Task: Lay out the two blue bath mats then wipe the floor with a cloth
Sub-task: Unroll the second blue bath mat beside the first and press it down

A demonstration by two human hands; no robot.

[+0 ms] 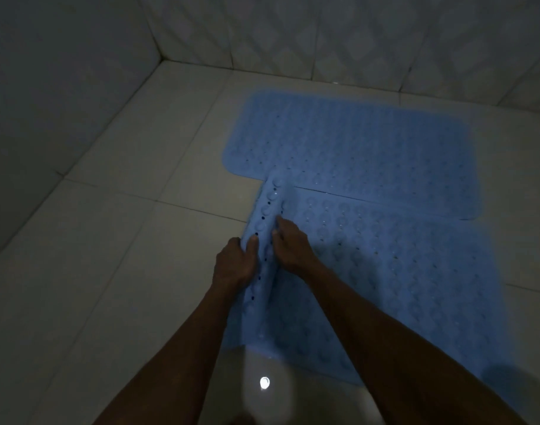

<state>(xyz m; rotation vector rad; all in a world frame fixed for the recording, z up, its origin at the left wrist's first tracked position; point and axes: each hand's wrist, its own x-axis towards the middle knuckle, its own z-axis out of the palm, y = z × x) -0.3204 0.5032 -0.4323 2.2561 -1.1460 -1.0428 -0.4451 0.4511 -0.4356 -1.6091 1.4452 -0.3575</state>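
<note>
Hands [256, 256] gripping near mat's [385, 271] rolled edge, studded blue rubber

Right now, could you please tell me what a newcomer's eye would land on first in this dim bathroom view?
First, the far blue rubber bath mat lying flat on the pale tiled floor near the wall. Next, the near blue bath mat in front of it, its left edge rolled up, with the left hand and right hand both gripping that roll. A small bright light reflection glints on the floor at bottom centre.
</note>
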